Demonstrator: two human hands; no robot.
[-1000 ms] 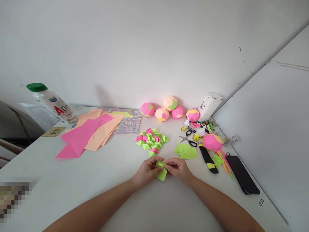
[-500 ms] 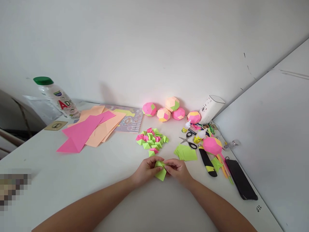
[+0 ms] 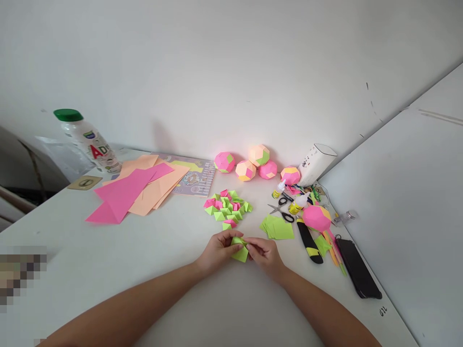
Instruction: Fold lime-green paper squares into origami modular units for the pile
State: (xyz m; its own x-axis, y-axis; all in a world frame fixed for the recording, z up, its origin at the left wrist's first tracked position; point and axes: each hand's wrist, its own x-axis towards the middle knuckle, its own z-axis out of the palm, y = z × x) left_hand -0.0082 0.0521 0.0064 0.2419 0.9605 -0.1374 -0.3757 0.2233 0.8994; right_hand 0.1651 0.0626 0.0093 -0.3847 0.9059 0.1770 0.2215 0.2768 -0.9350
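Both my hands meet over the white table [image 3: 108,270] and pinch one small green paper piece [image 3: 241,252], partly folded. My left hand [image 3: 217,251] grips its left side with curled fingers; my right hand [image 3: 265,253] grips its right side. Just beyond them lies a heap of several folded green and pink paper units [image 3: 227,208]. A small stack of green paper squares [image 3: 278,227] lies to the right of the heap.
Several paper balls [image 3: 246,169] line the wall. Pink and orange sheets [image 3: 137,193] and a green-capped bottle [image 3: 88,142] are at the left. Scissors [image 3: 280,210], glue bottles [image 3: 298,202], a black-yellow cutter [image 3: 310,240], a pink ball [image 3: 316,217], a phone [image 3: 358,267] and a white box [image 3: 316,164] crowd the right.
The view has shifted slightly. My hands have stayed together on the green piece, with small finger movements on its fold.
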